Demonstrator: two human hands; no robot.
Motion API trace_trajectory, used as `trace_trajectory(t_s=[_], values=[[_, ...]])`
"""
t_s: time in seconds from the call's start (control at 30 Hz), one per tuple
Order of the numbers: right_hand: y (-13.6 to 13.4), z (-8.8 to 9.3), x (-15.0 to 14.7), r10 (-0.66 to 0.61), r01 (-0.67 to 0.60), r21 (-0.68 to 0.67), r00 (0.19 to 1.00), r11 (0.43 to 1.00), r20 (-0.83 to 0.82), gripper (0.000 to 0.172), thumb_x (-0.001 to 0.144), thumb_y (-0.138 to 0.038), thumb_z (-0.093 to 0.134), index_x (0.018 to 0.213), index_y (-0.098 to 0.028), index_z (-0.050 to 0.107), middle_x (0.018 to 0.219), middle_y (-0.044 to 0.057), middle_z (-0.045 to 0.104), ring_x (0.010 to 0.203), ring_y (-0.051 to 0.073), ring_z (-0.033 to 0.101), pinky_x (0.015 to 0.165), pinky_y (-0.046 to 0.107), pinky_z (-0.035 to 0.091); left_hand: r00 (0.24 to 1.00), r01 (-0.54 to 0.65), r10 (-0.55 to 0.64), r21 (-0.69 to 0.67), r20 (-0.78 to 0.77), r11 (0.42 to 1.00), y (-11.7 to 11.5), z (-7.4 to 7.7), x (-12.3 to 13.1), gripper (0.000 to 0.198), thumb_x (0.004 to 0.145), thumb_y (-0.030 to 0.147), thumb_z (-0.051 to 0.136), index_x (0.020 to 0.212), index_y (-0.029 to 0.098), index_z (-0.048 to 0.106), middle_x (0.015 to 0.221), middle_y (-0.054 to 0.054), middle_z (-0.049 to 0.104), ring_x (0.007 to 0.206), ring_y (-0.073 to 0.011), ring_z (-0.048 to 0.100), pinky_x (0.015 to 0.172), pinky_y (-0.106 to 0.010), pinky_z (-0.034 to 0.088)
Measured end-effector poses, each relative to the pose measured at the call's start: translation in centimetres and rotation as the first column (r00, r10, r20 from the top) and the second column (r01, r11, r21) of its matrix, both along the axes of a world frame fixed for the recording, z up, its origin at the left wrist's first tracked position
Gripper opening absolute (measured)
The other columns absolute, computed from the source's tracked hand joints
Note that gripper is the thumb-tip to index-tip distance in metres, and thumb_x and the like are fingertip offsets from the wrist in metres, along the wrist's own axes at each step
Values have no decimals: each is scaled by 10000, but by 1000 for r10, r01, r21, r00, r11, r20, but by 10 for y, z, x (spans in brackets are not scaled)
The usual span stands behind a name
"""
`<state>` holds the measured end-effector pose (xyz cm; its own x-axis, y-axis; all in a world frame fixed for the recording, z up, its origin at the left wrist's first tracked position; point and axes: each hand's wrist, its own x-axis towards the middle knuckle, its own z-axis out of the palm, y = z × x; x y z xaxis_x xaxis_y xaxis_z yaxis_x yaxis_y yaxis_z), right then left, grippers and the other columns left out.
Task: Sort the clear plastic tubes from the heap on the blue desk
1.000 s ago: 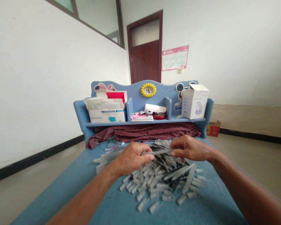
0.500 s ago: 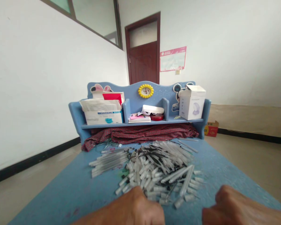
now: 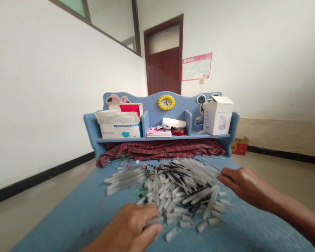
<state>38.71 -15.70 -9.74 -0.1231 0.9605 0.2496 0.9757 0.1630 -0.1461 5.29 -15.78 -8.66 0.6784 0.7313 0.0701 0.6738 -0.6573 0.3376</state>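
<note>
My left hand (image 3: 133,222) is closed low in front of the pile, with a greyish pen piece (image 3: 154,221) between thumb and fingers; blur hides whether it is a barrel or a whole pen. My right hand (image 3: 243,180) reaches to the pile's right edge, its fingers pinched at the near end of a clear pen barrel (image 3: 212,164). Between both hands spreads a heap of translucent pen caps (image 3: 170,199), clear barrels (image 3: 191,168) and thin black refills (image 3: 174,171). One loose pen cap (image 3: 172,233) lies just right of my left hand. Pens with dark tips (image 3: 127,178) lie side by side at the left.
Behind the heap, a red checked cloth (image 3: 160,149) lies under the blue shelf (image 3: 144,124) on the blue table (image 3: 68,217). On the shelf stand a mask box (image 3: 120,130), a red round tin (image 3: 178,131) and a white box (image 3: 217,117).
My right hand has moved forward to the barrel at the heap's right edge. My left hand has shifted left, showing the pen piece in it. A cap now lies in front of the heap.
</note>
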Motion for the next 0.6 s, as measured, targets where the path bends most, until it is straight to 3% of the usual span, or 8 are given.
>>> trace_trajectory(t_s=[0.13,0.27,0.47,0.6], values=[[62,10,-34,-63,67,-26,988,997,138,404,873,-411,324,738,-191,635,771,106,679,728,207,630,549,263,343,991,3,25,210,-135,978,30,-6,42,163,844,278,445,727,185,512,771,-33,599,712,-177,566,627,-254,363],[99,2,-52,-72,83,-62,985,995,155,371,831,-404,395,797,-172,684,831,138,691,782,240,641,578,269,385,983,-2,60,315,-174,949,50,-19,55,91,811,252,489,781,182,538,799,-40,594,758,-198,579,643,-262,412],[111,-4,-56,-16,31,-95,988,995,157,443,818,-491,389,765,-181,701,816,137,692,783,253,643,585,278,396,986,-4,66,375,-151,927,46,-25,53,195,821,370,503,835,184,561,840,-42,585,757,-194,581,656,-268,447],[114,-11,-47,1,8,-90,994,996,107,466,816,-523,385,714,-186,689,744,119,684,728,234,640,544,263,352,977,-64,138,399,-160,915,56,-18,30,212,865,321,425,808,180,572,828,-45,599,754,-182,583,667,-260,443]])
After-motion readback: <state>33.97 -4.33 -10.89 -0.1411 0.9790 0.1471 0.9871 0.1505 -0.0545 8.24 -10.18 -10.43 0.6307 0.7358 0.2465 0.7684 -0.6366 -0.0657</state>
